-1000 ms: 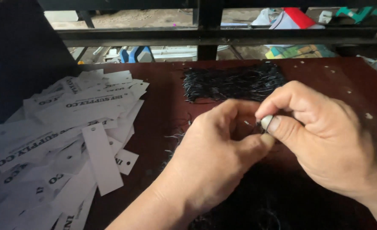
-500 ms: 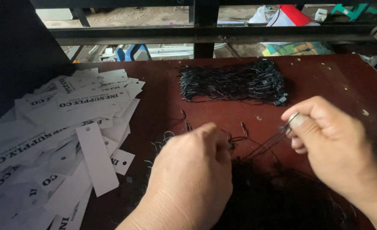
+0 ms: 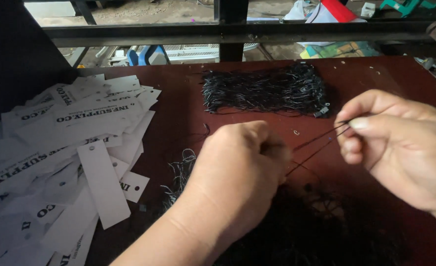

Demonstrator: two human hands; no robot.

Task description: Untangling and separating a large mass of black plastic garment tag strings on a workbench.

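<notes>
My left hand (image 3: 237,167) is closed in a fist over the dark red table (image 3: 178,113), gripping one end of a thin black string (image 3: 316,148). My right hand (image 3: 400,143) pinches the other end between thumb and forefinger, and the string runs taut between the two hands. Under and in front of my hands lies a loose heap of black strings (image 3: 316,226). A neater bundle of black strings (image 3: 264,91) lies further back on the table.
A spread pile of white paper tags (image 3: 65,157) with punched holes covers the left side of the table. A dark metal rail (image 3: 228,32) runs along the far edge. Clutter lies on the ground beyond it.
My hands were pressed together a second ago. They have drawn apart, the right one moving right, and a string now stretches between them.
</notes>
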